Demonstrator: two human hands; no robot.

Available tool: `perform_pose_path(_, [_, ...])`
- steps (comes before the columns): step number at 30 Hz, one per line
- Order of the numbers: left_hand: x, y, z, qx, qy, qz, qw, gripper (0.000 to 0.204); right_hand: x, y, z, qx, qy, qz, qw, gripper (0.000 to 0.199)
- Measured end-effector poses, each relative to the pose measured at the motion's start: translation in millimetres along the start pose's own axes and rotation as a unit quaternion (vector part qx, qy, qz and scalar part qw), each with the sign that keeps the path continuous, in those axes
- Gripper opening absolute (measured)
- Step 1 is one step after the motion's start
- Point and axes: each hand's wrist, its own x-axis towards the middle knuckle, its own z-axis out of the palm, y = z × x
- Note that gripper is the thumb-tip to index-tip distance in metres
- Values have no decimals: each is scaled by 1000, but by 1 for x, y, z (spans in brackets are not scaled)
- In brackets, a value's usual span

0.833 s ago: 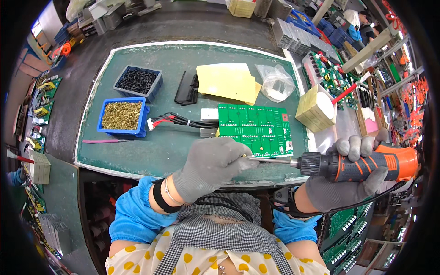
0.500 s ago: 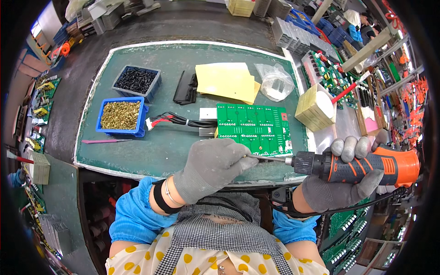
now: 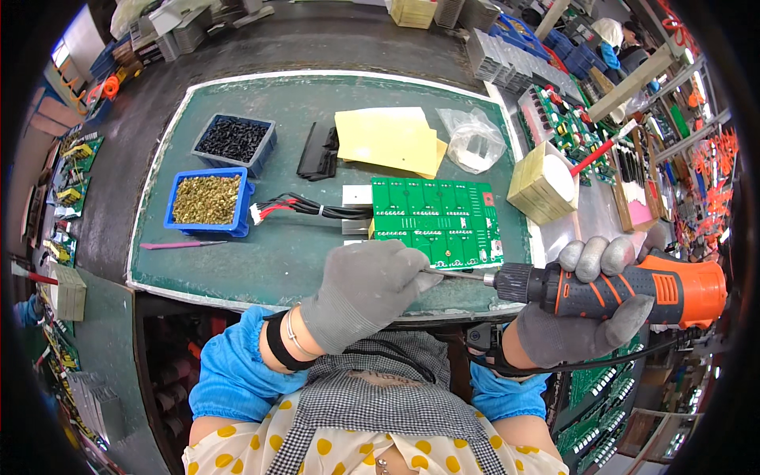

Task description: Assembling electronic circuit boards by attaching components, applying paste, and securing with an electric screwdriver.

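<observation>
My right hand (image 3: 590, 305), in a grey glove, is wrapped round an orange and black electric screwdriver (image 3: 617, 291) that lies level and points left. Its long thin bit (image 3: 463, 275) reaches my gloved left hand (image 3: 368, 289). There the thumb and fingers are pinched together at the bit's tip; any small part between them is hidden. Just beyond my hands a green circuit board (image 3: 431, 218) lies on the green-topped table (image 3: 229, 273). A bundle of black and red wires (image 3: 305, 206) with a white plug runs out from the board's left side.
A blue bin of brass-coloured screws (image 3: 207, 199) and a grey-blue bin of small black parts (image 3: 236, 142) stand at left, near pink-handled tweezers (image 3: 178, 245). Farther back lie black strips (image 3: 318, 152), yellow sheets (image 3: 388, 141) and a clear bag (image 3: 473, 142). A wooden box (image 3: 545, 184) stands right.
My right hand and the electric screwdriver have shifted slightly left, toward my left hand. My left hand keeps its pinch at the bit's tip, almost unmoved.
</observation>
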Motion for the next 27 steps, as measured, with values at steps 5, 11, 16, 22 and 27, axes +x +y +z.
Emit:
perform_pose_path(5, [-2,0,1,19,-15,-6,1000,16,-3,3,3,-37,-5,-23,999,63])
perform_pose_path(11, [-3,-1,-8,-12,-69,-6,998,25,-1,0,2,-27,8,-27,999,62])
perform_pose_path(16, [1,-5,-26,-85,-77,-54,992,34,9,-8,-13,-7,21,-42,999,60])
perform_pose_path(22, [30,-33,-80,-398,-29,-301,866,51,22,-21,-72,31,120,-61,990,57])
perform_pose_path(27, [67,-43,-80,-141,-293,-237,915,70,3,5,-112,138,288,4,948,54])
